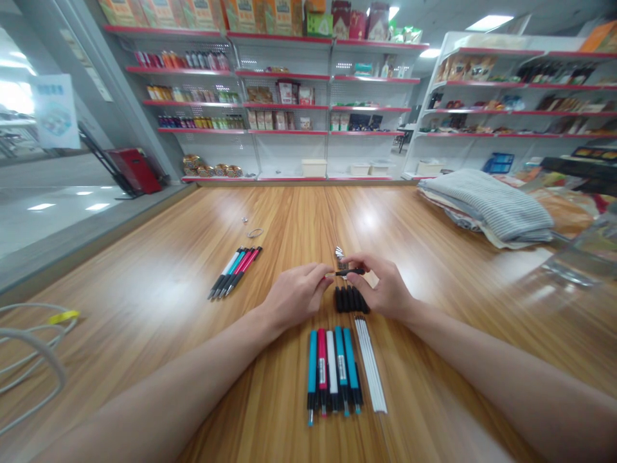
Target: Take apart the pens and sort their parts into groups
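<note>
My right hand (385, 283) pinches a black pen grip (354, 272) held level above the table. Closed fingertips of my left hand (301, 292) meet its left end, around a tiny piece too small to make out. Right below lies a row of black pen grips (348, 299), and behind them a small pile of silvery metal pen parts (339, 253). Closer to me are several blue, red and white pen barrels (330, 360) side by side. Beside them rest thin white refills (370, 363). To the left lie several whole pens (235, 271) with black grips and metal tips.
A thin ring (255, 233) and a tiny metal bit (245, 220) lie beyond the whole pens. White cable (36, 347) curls at the left edge. Folded striped cloth (486, 202) and a clear container (578, 247) occupy the right. Stocked shelves (284, 77) stand behind the table (159, 360).
</note>
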Tool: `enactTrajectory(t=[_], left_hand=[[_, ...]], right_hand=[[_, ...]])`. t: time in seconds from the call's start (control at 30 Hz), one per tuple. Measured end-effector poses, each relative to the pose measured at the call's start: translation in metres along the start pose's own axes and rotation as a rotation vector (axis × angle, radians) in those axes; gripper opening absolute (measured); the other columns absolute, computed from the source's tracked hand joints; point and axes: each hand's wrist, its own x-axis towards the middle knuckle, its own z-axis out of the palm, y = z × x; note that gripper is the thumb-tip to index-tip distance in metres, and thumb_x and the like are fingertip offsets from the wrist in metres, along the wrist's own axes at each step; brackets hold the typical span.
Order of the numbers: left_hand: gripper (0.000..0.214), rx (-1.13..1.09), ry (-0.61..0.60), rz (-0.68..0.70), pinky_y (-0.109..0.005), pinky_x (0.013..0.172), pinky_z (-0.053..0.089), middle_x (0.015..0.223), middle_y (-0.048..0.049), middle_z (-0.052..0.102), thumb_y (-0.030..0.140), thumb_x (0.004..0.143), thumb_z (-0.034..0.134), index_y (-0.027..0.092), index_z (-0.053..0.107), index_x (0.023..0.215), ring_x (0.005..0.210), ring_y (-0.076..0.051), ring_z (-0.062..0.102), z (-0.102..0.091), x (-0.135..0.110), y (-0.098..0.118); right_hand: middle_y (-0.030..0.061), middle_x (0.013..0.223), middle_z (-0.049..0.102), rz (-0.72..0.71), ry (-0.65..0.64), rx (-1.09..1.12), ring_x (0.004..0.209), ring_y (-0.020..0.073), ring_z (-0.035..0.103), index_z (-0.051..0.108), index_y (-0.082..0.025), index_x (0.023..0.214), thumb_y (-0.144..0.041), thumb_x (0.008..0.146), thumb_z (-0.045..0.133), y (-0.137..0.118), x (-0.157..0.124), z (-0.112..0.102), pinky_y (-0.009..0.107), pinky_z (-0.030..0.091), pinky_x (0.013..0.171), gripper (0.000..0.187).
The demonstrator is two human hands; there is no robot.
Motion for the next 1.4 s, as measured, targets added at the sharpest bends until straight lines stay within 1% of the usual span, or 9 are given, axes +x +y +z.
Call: enactTrajectory(t=[0.13, 0.27, 0.5, 0.67, 0.83, 1.03, 1.1, 1.23, 1.4], left_hand=[[0.032, 0.118, -0.029, -0.011, -0.024, 0.059, 0.038, 0.073, -0.0028, 0.061, 0.038, 0.095, 0.038, 0.018, 0.058, 0.079, 0.066, -0.013, 0.057, -0.001, 0.001, -0.001], [0.039, 0.163, -0.021, -0.006, -0.025, 0.054, 0.031, 0.065, -0.0018, 0.057, 0.04, 0.095, 0.035, 0.017, 0.055, 0.069, 0.058, -0.011, 0.051, -0.001, 0.0, -0.002], [0.041, 0.141, -0.038, -0.035, -0.025, 0.053, 0.028, 0.063, -0.0016, 0.056, 0.041, 0.094, 0.036, 0.017, 0.052, 0.065, 0.054, -0.011, 0.047, -0.004, 0.001, 0.0], [0.045, 0.138, -0.028, -0.042, -0.025, 0.052, 0.024, 0.058, -0.001, 0.055, 0.048, 0.091, 0.039, 0.017, 0.051, 0.061, 0.052, -0.011, 0.045, -0.001, 0.0, -0.003], [0.047, 0.158, -0.038, -0.032, -0.026, 0.052, 0.022, 0.056, -0.0014, 0.055, 0.047, 0.092, 0.038, 0.017, 0.051, 0.058, 0.052, -0.011, 0.046, 0.002, -0.001, -0.006], [0.048, 0.17, -0.048, -0.049, -0.026, 0.053, 0.023, 0.057, -0.0023, 0.057, 0.048, 0.092, 0.037, 0.017, 0.052, 0.059, 0.053, -0.012, 0.048, 0.001, -0.002, -0.007], [0.048, 0.17, -0.057, -0.054, -0.027, 0.053, 0.024, 0.057, -0.0023, 0.057, 0.049, 0.091, 0.038, 0.017, 0.052, 0.059, 0.054, -0.012, 0.049, 0.001, -0.002, -0.007], [0.048, 0.166, -0.07, -0.07, -0.027, 0.054, 0.025, 0.059, -0.0021, 0.058, 0.049, 0.091, 0.038, 0.017, 0.052, 0.059, 0.055, -0.012, 0.05, 0.001, -0.002, -0.008], [0.048, 0.168, -0.08, -0.088, -0.027, 0.055, 0.026, 0.06, -0.0024, 0.059, 0.05, 0.091, 0.038, 0.017, 0.053, 0.06, 0.057, -0.013, 0.051, 0.0, -0.003, -0.008]], right_hand=[[0.0064, 0.09, 0.064, -0.011, -0.044, 0.017, 0.083, 0.0187, 0.058, 0.063, -0.022, 0.1, -0.021, 0.085, 0.054, -0.001, 0.0, -0.001, 0.033, 0.048, 0.074, 0.017], [0.0059, 0.086, 0.064, 0.029, -0.046, 0.049, 0.08, 0.0179, 0.057, 0.065, -0.021, 0.095, -0.022, 0.086, 0.052, 0.003, 0.0, -0.002, 0.032, 0.047, 0.071, 0.015], [0.0042, 0.084, 0.066, 0.144, -0.012, 0.135, 0.076, 0.0159, 0.058, 0.065, -0.019, 0.09, -0.023, 0.087, 0.051, 0.012, -0.001, -0.004, 0.03, 0.045, 0.072, 0.015], [0.0042, 0.083, 0.065, 0.15, -0.064, 0.176, 0.075, 0.0156, 0.057, 0.065, -0.018, 0.09, -0.025, 0.087, 0.052, 0.011, -0.001, -0.004, 0.03, 0.045, 0.071, 0.015], [0.004, 0.081, 0.065, 0.182, -0.078, 0.218, 0.073, 0.0147, 0.056, 0.066, -0.017, 0.089, -0.026, 0.086, 0.055, 0.011, -0.002, -0.003, 0.028, 0.044, 0.069, 0.015], [0.0052, 0.081, 0.065, 0.332, -0.098, 0.483, 0.072, 0.0132, 0.059, 0.064, -0.014, 0.087, -0.029, 0.083, 0.06, 0.024, 0.001, -0.004, 0.024, 0.044, 0.064, 0.016], [0.0038, 0.076, 0.064, 0.416, -0.153, 0.583, 0.064, 0.0103, 0.057, 0.063, -0.013, 0.087, -0.031, 0.079, 0.065, 0.032, 0.003, -0.006, 0.02, 0.039, 0.053, 0.019], [-0.0017, 0.062, 0.058, 0.582, -0.34, 0.753, 0.043, 0.0033, 0.04, 0.059, -0.014, 0.083, -0.034, 0.074, 0.07, 0.046, 0.007, -0.015, 0.016, 0.02, 0.038, 0.025], [-0.0008, 0.064, 0.062, 0.676, -0.559, 0.757, 0.039, 0.0013, 0.037, 0.057, -0.013, 0.08, -0.033, 0.068, 0.075, 0.055, 0.013, -0.038, 0.015, 0.019, 0.035, 0.029]])
